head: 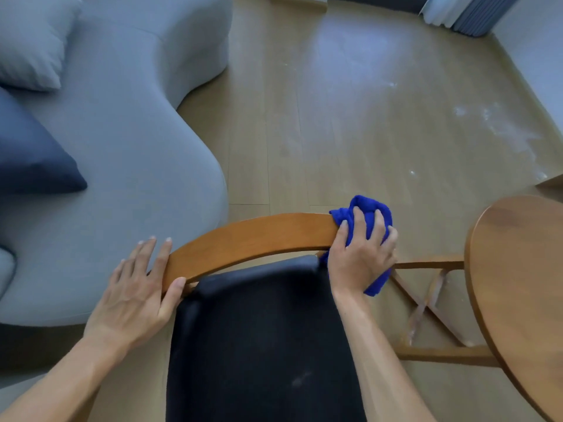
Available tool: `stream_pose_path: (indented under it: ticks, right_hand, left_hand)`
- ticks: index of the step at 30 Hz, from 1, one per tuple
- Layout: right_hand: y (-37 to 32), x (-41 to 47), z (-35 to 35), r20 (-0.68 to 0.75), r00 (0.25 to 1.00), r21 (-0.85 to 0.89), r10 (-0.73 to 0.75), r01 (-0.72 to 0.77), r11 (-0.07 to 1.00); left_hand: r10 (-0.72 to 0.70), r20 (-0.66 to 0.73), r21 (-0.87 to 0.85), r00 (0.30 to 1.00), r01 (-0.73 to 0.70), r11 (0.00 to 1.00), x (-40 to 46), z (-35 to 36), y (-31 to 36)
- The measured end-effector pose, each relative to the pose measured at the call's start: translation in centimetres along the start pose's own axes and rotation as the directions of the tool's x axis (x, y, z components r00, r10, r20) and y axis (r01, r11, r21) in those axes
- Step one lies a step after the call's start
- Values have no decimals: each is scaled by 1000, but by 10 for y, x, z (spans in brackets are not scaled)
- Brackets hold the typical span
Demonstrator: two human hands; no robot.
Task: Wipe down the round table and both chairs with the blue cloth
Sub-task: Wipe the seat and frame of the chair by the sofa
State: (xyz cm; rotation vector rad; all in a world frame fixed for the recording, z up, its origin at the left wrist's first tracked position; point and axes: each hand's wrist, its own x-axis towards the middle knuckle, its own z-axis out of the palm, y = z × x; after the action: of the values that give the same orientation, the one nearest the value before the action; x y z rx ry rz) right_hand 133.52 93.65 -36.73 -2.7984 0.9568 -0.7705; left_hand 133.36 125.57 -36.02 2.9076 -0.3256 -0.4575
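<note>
Right hand (361,254) grips blue cloth (367,213) on chair backrest (253,239) right end; left hand (137,290) flat, fingers straight, holding left end.

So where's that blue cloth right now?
The blue cloth is bunched in the right hand, pressed over the right end of the chair's wooden backrest, just left of the round table.

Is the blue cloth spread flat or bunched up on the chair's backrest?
Bunched up. The blue cloth is wadded under the right hand, wrapped over the end of the wooden backrest, with a tail hanging below.
</note>
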Motion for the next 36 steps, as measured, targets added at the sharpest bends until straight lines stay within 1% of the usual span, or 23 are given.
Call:
stream_pose_path:
  ticks: [2,3,5,7,9,11,12,13,16,17,20,21,22,23,24,25,26,27,28,30,31,33,36]
  right_hand:
    - [-32,-12,-3,17,979,10,-203,203,979]
    - [-57,-25,-3,49,953,63,-300,297,953]
    - [-112,-63,-5,75,882,206,-466,443,872]
    - [-152,-102,-9,103,792,339,-602,541,770]
    - [-157,-119,-10,100,706,396,-702,619,679]
    - [-132,-100,-6,28,636,370,-771,710,599]
    - [-113,-82,-5,14,616,339,-787,738,584]
    - [-93,-60,-4,30,632,304,-775,732,609]
    - [-21,0,0,82,775,175,-627,608,774]
    - [0,13,-1,78,806,134,-587,575,807]
    - [35,31,-3,71,855,69,-514,510,857]
    - [38,33,-3,71,874,79,-481,475,876]
    - [40,33,-3,79,905,106,-418,410,906]
    - [45,33,-2,101,944,169,-313,294,941]
    - [53,34,-2,141,976,247,-166,128,961]
    - [65,34,-1,201,980,298,-10,-51,953]
    - [79,31,-1,270,956,311,116,-201,929]
    - [92,21,-1,329,926,291,187,-287,913]
    - [104,7,-3,368,903,269,220,-330,905]
    - [114,-31,-8,424,882,269,205,-338,902]
    - [114,-53,-9,454,878,283,152,-304,910]
    - [109,-93,-10,482,876,297,26,-191,936]
    - [92,-132,-4,465,870,303,-165,18,953]
  left_hand:
    - [-3,2,6,1000,3,1000,-2,0,1]
    - [-8,4,0,1000,8,1000,-2,0,2]
    - [-37,8,-36,999,37,999,0,0,2]
    - [-48,37,-57,998,50,997,3,-1,1]
    - [-52,58,-63,997,56,996,2,0,0]
    - [-78,25,-85,997,80,993,0,-1,0]
    - [-75,6,-81,997,75,994,-1,0,0]
    - [-68,1,-64,998,68,996,-1,1,-1]
    - [-51,33,-31,998,52,998,2,3,-3]
    - [-44,35,-34,998,46,998,2,3,-3]
    - [-44,29,-53,999,45,998,0,0,0]
    - [-40,21,-48,999,41,998,0,0,0]
    - [-36,19,-41,999,36,999,-1,-1,0]
    - [-32,19,-37,999,33,999,-1,-2,0]
    - [-28,20,-35,999,29,999,-1,-3,0]
    - [-22,17,-30,1000,23,999,-1,-4,0]
    - [-17,16,-23,1000,17,1000,-1,-5,1]
    - [-12,18,-17,1000,13,1000,-2,-5,1]
    - [-9,23,-12,1000,9,1000,-2,-5,2]
    - [1,18,22,1000,-1,1000,-3,-5,2]
    - [19,8,53,1000,-20,998,-5,-5,2]
    - [84,-23,123,996,-81,989,-7,-5,5]
    - [183,-129,174,975,-159,972,-4,-2,25]
